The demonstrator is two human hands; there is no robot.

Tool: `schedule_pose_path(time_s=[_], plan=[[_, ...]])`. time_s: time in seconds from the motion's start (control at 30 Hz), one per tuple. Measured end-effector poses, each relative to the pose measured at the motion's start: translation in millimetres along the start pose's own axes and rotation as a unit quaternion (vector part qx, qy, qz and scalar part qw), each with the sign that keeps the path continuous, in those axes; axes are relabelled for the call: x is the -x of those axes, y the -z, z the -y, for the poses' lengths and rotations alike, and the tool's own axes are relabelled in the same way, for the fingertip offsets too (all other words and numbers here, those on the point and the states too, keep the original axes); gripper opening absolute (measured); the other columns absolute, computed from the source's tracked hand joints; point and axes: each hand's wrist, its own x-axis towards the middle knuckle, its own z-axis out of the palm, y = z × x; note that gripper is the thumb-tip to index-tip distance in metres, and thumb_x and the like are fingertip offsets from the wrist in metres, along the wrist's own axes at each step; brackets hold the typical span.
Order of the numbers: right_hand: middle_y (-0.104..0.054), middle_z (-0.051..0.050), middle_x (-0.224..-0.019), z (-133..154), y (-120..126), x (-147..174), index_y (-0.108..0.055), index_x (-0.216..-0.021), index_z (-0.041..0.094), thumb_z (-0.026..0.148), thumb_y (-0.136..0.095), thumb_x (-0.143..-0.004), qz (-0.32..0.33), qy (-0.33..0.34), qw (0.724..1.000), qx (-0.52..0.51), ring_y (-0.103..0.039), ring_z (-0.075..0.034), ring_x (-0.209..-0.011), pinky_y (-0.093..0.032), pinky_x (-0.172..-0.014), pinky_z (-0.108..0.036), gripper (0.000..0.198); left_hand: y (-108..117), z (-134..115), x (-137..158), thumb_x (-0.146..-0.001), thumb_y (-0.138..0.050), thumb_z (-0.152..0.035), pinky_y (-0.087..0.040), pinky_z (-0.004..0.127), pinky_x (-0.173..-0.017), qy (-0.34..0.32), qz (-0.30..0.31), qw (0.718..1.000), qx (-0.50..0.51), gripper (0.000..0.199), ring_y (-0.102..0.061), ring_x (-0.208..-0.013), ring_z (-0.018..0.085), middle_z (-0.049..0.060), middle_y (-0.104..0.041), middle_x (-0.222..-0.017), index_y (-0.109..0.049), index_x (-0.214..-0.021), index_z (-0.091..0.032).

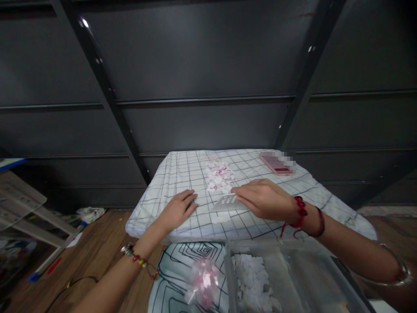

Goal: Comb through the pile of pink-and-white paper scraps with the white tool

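My left hand [182, 208] lies on the white cloth with dark grid lines, its fingers spread and nothing in them. In the middle, my right hand [265, 199] pinches a thin whitish flat piece with slot-like marks or holes [225, 201], tilted above the cloth. Just beyond that piece is a pile of small white paper scraps [220, 174] with pink and red bits. A few pale scraps [221, 217] lie on the near side of it. My right fingers cover the piece's right end.
A phone in a pink case [276, 163] lies at the cloth's far right. Nearer me stands a clear plastic box [228, 278] holding paper scraps [250, 278]. Beside it, a shiny pink-and-clear bundle [205, 282] rests on a patterned surface [172, 269]. Dark panels [202, 56] rise behind.
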Motion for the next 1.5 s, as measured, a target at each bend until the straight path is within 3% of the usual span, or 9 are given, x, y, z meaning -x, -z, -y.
schedule_pose_path(time_s=[0.23,0.43,0.67,0.83,1.03,1.3,1.5], plan=[[-0.062,-0.001,-0.075,-13,-7,-16,-0.057,-0.087,0.016,0.016,-0.032,-0.088,0.063,0.084,0.992,-0.072,-0.053,-0.011,-0.07,-0.035,-0.072,-0.027,0.025,-3,1,-1,-0.094,-0.032,-0.037,-0.034,0.037,-0.099,0.001,0.005,1.0,0.0,0.041,-0.044,-0.116,0.023,0.013,-0.049,-0.125,-0.053,-0.118,-0.01],[-0.06,-0.002,-0.072,-22,1,-4,-0.057,-0.082,0.016,0.023,-0.03,-0.09,0.092,0.05,0.989,-0.107,-0.05,-0.012,-0.068,-0.035,-0.067,-0.026,0.03,-1,0,-1,-0.094,-0.033,-0.036,-0.035,0.039,-0.097,-0.017,-0.005,1.0,-0.019,0.039,-0.043,-0.117,0.024,0.012,-0.049,-0.125,-0.052,-0.117,-0.012],[-0.061,-0.003,-0.073,-28,11,14,-0.058,-0.082,0.017,0.023,-0.033,-0.089,0.109,0.023,0.988,-0.103,-0.051,-0.013,-0.068,-0.036,-0.066,-0.026,0.027,20,-16,-6,-0.095,-0.029,-0.031,-0.039,0.037,-0.092,-0.145,0.07,0.987,-0.023,0.034,-0.051,-0.107,0.021,0.007,-0.053,-0.121,-0.054,-0.114,-0.019],[-0.061,-0.003,-0.075,-32,10,17,-0.058,-0.085,0.017,0.02,-0.036,-0.088,0.079,-0.001,0.994,-0.077,-0.052,-0.013,-0.071,-0.036,-0.068,-0.027,0.023,27,-33,-17,-0.093,-0.035,-0.042,-0.04,0.036,-0.09,-0.121,0.083,0.989,0.012,0.038,-0.052,-0.106,0.022,0.008,-0.054,-0.117,-0.05,-0.12,-0.02],[-0.06,-0.002,-0.073,-29,8,22,-0.057,-0.082,0.017,0.019,-0.039,-0.087,0.094,0.003,0.992,-0.089,-0.052,-0.012,-0.069,-0.036,-0.065,-0.025,0.018,14,-49,-17,-0.091,-0.04,-0.045,-0.028,0.04,-0.102,-0.162,0.101,0.98,0.059,0.05,-0.028,-0.127,0.024,0.007,-0.031,-0.14,-0.032,-0.134,-0.022],[-0.055,0.001,-0.063,-17,20,50,-0.052,-0.071,0.017,0.007,-0.035,-0.081,0.076,-0.008,0.993,-0.092,-0.048,-0.011,-0.06,-0.035,-0.061,-0.024,0.022,7,-48,-12,-0.092,-0.038,-0.042,-0.022,0.043,-0.104,-0.151,0.123,0.979,0.054,0.049,-0.024,-0.13,0.022,0.003,-0.028,-0.142,-0.026,-0.137,-0.028],[-0.055,0.001,-0.062,-2,33,68,-0.053,-0.07,0.018,0.002,-0.037,-0.076,0.077,-0.042,0.991,-0.101,-0.049,-0.01,-0.06,-0.035,-0.059,-0.023,0.024,9,-51,-14,-0.093,-0.036,-0.042,-0.021,0.044,-0.104,-0.151,0.134,0.978,0.045,0.048,-0.023,-0.13,0.023,0.006,-0.028,-0.142,-0.028,-0.137,-0.023]])
